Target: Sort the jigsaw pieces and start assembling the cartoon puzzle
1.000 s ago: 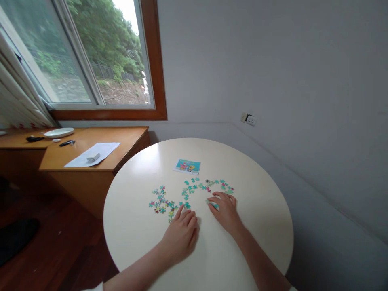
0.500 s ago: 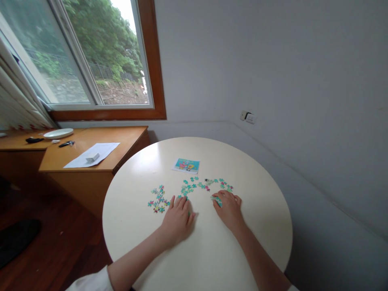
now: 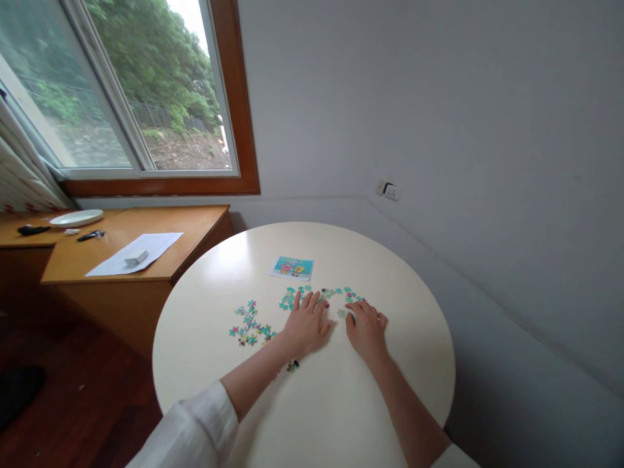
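Note:
Small turquoise, pink and yellow jigsaw pieces (image 3: 250, 322) lie loose in clusters on a round cream table (image 3: 312, 422). My left hand (image 3: 307, 327) rests palm down over the middle cluster, its fingers outstretched and hiding some pieces. One dark-spotted piece (image 3: 292, 366) lies by my left wrist. To the right, my right hand (image 3: 367, 330) is bent low over the tabletop, thumb and index finger apart beside a pale green piece (image 3: 342, 313). More pieces show just beyond its fingers. Nothing is visibly lifted by either hand.
Beyond the pieces lies a picture card (image 3: 291, 268) with cartoon figures. At left, a wooden desk (image 3: 205, 227) holds paper (image 3: 160, 244) with a small white box (image 3: 136, 258), and a white plate (image 3: 77, 218). A wall socket (image 3: 391, 191) is at the back.
My left hand has moved right and forward across the pieces, exposing a dark-spotted piece near its wrist. My right hand has shifted slightly beside its pieces. The view has turned a little right.

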Available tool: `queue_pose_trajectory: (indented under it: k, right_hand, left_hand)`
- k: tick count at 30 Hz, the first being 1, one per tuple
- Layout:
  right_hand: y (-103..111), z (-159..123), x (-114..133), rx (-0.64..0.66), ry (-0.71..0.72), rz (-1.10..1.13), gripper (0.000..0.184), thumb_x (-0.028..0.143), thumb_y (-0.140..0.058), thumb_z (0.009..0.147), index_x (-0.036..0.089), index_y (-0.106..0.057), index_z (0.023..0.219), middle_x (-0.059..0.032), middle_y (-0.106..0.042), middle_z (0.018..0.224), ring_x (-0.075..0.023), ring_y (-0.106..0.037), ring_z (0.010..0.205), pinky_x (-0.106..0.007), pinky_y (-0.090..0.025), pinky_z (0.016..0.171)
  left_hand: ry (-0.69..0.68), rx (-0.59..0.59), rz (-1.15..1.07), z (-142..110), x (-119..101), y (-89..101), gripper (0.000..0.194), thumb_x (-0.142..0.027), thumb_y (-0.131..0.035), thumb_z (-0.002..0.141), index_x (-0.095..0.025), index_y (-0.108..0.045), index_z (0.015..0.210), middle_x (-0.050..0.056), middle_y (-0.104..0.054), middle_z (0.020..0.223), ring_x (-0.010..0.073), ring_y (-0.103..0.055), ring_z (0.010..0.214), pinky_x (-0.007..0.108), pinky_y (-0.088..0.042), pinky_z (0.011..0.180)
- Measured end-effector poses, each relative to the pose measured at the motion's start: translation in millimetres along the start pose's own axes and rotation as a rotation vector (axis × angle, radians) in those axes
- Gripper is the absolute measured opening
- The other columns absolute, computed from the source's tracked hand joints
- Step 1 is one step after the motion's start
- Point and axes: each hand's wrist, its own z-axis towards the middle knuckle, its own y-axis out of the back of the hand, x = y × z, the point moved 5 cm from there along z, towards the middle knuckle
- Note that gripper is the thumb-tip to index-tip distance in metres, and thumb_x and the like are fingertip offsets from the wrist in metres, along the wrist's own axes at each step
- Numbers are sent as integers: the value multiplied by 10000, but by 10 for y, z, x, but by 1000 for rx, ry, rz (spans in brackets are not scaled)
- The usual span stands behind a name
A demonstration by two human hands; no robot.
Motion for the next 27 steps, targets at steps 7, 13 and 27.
queue_pose_trajectory:
  k: [7,13,27]
  right_hand:
    - [14,59,-210,-13,-135,-21,367,95,-389,765,184,-620,1034,-102,-618,1105,-230,-534,995,-382,-291,807]
    - [-45,95,-384,49,-246,32,449,77,-341,757,161,-583,1125,-119,-576,1210,-226,-515,1086,-420,-278,868]
    - [-143,79,-324,279,-222,-169,466,118,-305,830,212,-499,1243,-61,-466,1349,-183,-399,1231,-444,-222,984]
  left_hand:
    - [-9,18,-15,-14,-109,-56,510,-447,-325,886,-106,-487,1229,146,-417,1372,303,-295,1309,548,-124,1093]
    - [-105,61,-5,-428,-167,102,540,-448,-314,892,-79,-467,1256,151,-433,1357,292,-313,1297,524,-114,1110]
    - [-81,14,103,-931,-92,60,543,-430,-271,919,-74,-425,1300,156,-444,1351,310,-388,1256,562,-233,1053]
